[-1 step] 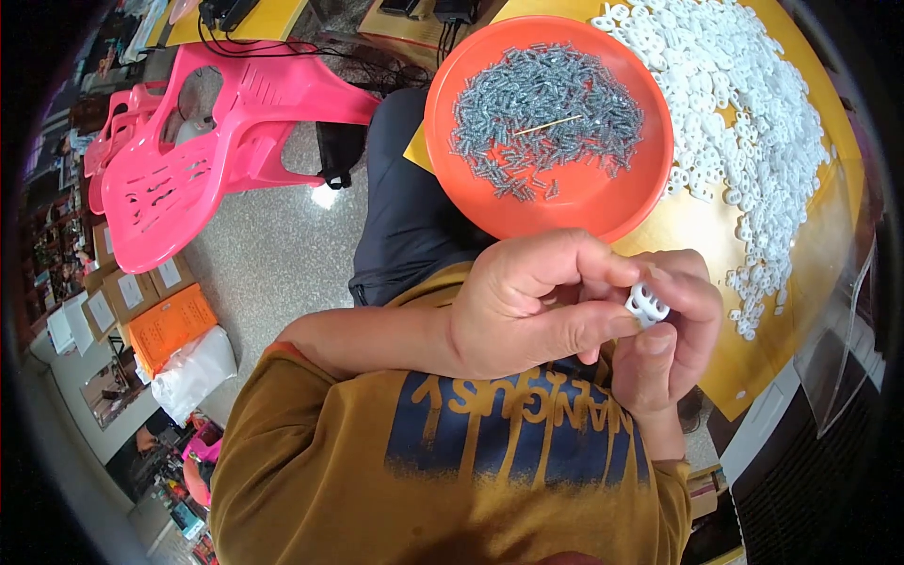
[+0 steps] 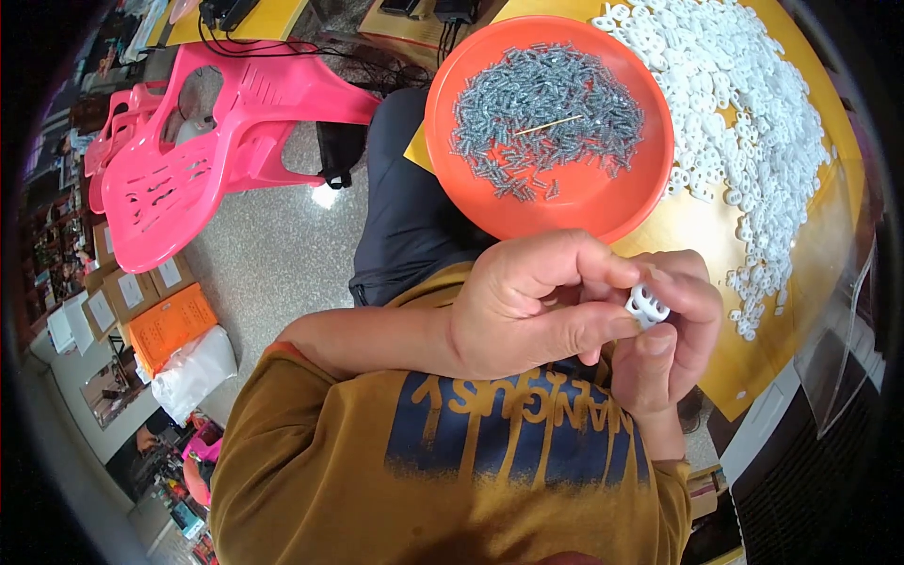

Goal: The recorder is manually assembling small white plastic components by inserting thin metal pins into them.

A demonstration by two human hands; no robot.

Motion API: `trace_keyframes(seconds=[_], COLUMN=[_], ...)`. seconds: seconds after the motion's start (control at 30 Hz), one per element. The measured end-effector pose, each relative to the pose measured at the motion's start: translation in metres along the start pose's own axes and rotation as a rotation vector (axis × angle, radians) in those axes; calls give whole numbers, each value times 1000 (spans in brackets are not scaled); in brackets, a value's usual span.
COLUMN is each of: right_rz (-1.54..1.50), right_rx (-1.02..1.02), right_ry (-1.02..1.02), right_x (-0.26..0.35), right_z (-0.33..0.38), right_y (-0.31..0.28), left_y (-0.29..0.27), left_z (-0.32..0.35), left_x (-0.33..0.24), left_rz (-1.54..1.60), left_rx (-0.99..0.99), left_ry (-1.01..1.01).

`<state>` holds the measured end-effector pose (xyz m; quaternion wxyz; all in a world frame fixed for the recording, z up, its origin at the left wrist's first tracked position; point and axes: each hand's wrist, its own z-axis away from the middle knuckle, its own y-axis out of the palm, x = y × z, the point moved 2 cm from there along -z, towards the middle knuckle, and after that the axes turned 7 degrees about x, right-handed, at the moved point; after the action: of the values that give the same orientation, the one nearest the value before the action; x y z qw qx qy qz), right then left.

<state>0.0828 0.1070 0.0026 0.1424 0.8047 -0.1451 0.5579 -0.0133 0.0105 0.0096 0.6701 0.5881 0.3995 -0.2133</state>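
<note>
Pinched between the thumbs and fingers of both hands is a small white plastic piece with holes through it point(image 2: 648, 306). My left hand point(image 2: 537, 315) comes at it from the left, with thumb and forefinger on its near side. My right hand point(image 2: 687, 315) closes on it from the right, the thumb below and the forefinger above. Fingers cover part of the piece. Just beyond my hands sits an orange basin point(image 2: 527, 221) holding a heap of small metal springs point(image 2: 537, 94). A thin wooden stick point(image 2: 548, 125) lies on the springs. Loose white plastic pieces point(image 2: 753, 122) are piled right of the basin.
The yellow tabletop point(image 2: 702, 235) carries the pile and curves away at the right. To the left stands a pink plastic chair point(image 2: 245, 122) on a speckled floor point(image 2: 273, 235). Cardboard boxes point(image 2: 132, 292), an orange package point(image 2: 174, 325) and a white bag point(image 2: 196, 372) are farther left.
</note>
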Motion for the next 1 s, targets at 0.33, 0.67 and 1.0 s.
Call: trace_keyframes(seconds=[0.33, 0.67, 1.0], right_rz=[58, 88, 185], right_rx=[-68, -87, -131], right_ry=[30, -40, -94], right_x=[0, -3, -4], right_z=[3, -1, -4], right_y=[7, 3, -10], left_y=[-3, 2, 3], left_z=[1, -6, -22], left_x=[3, 6, -2], left_rz=[-101, -151, -147], left_rx=[123, 100, 110], left_ry=[17, 91, 29])
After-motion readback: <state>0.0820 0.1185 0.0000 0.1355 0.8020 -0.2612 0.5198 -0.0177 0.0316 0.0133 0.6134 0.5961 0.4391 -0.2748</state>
